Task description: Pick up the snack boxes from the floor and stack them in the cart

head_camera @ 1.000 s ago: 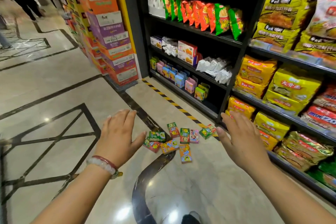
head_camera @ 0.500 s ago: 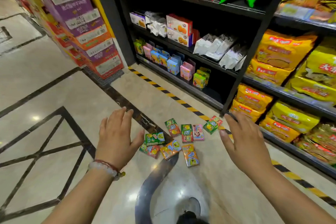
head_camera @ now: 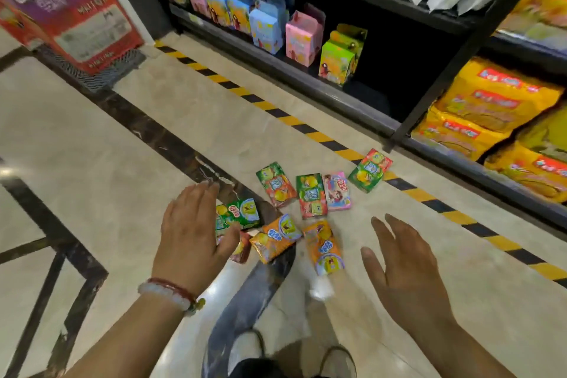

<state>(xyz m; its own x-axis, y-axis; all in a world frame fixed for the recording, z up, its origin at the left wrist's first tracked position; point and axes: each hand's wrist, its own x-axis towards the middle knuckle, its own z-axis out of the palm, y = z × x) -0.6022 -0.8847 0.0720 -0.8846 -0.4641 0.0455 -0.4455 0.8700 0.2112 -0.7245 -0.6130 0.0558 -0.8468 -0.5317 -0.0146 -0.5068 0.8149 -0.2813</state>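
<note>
Now closer: view dropped toward floor since a second ago, both hands lower over pile. Left hand (head_camera: 196,224) flat, fingers straight, empty, over green snack box (head_camera: 242,213). Right hand (head_camera: 405,273) relaxed, empty, beside orange snack box (head_camera: 325,250). Snack boxes scattered on floor (head_camera: 92,163) near hazard tape (head_camera: 306,127), none lifted. Cart not visible. Print blurred, unreadable.

Shop aisle, stocked snack shelves (head_camera: 306,77)

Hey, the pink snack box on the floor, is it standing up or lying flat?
Lying flat. The pink snack box shows its full printed face upward on the floor, beside a green-and-red box.
</note>
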